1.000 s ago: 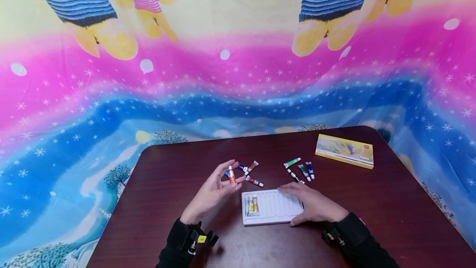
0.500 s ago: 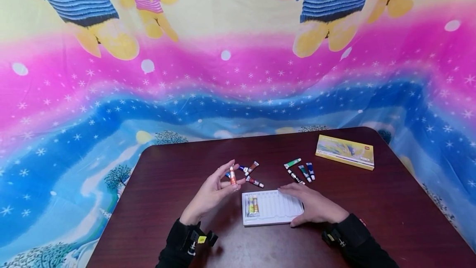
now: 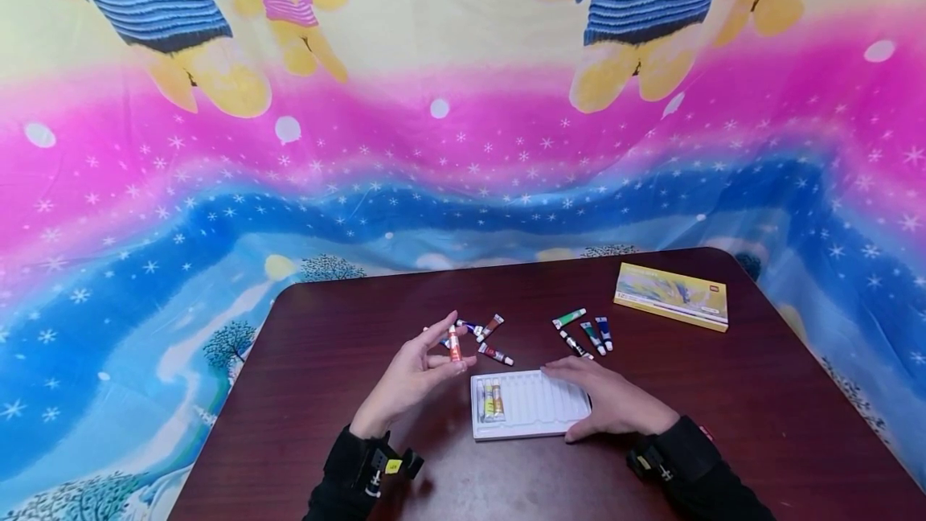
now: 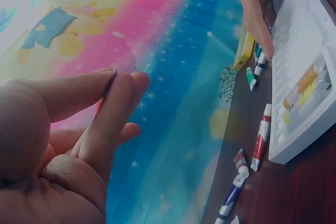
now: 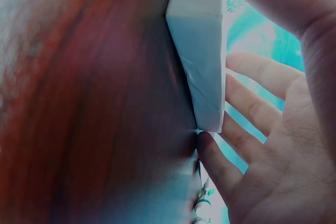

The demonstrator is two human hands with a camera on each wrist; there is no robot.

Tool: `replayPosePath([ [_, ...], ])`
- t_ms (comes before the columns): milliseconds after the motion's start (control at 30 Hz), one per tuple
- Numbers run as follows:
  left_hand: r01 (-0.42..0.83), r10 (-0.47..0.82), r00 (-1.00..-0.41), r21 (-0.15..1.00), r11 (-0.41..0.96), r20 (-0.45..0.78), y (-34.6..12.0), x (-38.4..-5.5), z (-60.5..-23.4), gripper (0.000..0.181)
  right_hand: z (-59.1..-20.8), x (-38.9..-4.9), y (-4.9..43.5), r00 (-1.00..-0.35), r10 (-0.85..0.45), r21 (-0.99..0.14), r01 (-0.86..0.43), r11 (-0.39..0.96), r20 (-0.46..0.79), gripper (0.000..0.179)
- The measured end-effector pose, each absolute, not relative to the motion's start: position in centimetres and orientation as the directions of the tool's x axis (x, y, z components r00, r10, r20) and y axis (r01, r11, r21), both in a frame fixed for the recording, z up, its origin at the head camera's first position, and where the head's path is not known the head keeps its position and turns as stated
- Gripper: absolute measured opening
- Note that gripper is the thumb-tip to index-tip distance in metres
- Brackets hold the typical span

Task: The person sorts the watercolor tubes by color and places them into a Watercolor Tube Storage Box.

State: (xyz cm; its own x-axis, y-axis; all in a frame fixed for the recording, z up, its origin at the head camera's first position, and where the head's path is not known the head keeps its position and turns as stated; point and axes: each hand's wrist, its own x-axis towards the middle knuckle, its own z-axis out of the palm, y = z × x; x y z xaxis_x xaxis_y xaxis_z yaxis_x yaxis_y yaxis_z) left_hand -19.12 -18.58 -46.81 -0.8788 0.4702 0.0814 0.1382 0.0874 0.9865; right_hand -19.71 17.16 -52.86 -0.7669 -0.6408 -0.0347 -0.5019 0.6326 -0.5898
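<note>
An orange-red paint tube point(image 3: 454, 346) stands nearly upright between the thumb and fingers of my left hand point(image 3: 407, 380), which pinches it above the table, left of a white plastic tray point(image 3: 538, 404). In the left wrist view the fingers hide most of this tube. My right hand point(image 3: 615, 399) holds the tray's right end, thumb at the near edge and fingers at the far edge; the right wrist view shows the fingers along the tray's side point(image 5: 199, 72). A yellow tube point(image 3: 488, 402) and an ochre tube point(image 3: 497, 396) lie in the tray's left slots.
Beyond my left hand lie a dark red tube point(image 3: 495, 354), a brown tube point(image 3: 491, 326) and blue ones. Behind the tray are a light green tube point(image 3: 569, 317), a black tube point(image 3: 575, 343) and others. A yellow box point(image 3: 671, 296) lies at the back right.
The orange-red tube has shifted very slightly right and down within my left hand's pinch. My right hand and the tray stay in place.
</note>
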Motion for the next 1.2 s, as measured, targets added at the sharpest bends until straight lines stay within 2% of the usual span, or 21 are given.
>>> replayPosePath([
  [333, 0.185, 0.355, -0.928, 0.965, 0.184, 0.111, -18.4, -19.3, -47.1, 0.080, -52.8, -19.7, 17.2, -0.765, -0.643, -0.585, -0.509, 0.632, -0.029, 0.096],
  [467, 0.187, 0.321, -0.939, 0.967, 0.172, 0.125, -18.3, -19.3, -47.1, 0.071, -52.7, -19.6, 17.2, -0.765, -0.643, -0.588, -0.506, 0.631, -0.032, 0.096],
  [600, 0.196, 0.313, -0.940, 0.965, 0.176, 0.134, -18.3, -19.3, -47.1, 0.063, -52.6, -19.5, 17.1, -0.766, -0.642, -0.593, -0.500, 0.630, -0.036, 0.096],
  [1000, 0.227, 0.303, -0.942, 0.941, 0.251, 0.146, -17.2, -19.0, -47.9, 0.066, -52.8, -19.6, 17.3, -0.759, -0.650, -0.592, -0.511, 0.623, -0.029, 0.096],
  [1200, 0.260, 0.328, -0.935, 0.888, 0.380, 0.134, -14.8, -18.3, -49.5, 0.066, -52.8, -19.7, 17.2, -0.759, -0.650, -0.598, -0.502, 0.625, -0.042, 0.095],
])
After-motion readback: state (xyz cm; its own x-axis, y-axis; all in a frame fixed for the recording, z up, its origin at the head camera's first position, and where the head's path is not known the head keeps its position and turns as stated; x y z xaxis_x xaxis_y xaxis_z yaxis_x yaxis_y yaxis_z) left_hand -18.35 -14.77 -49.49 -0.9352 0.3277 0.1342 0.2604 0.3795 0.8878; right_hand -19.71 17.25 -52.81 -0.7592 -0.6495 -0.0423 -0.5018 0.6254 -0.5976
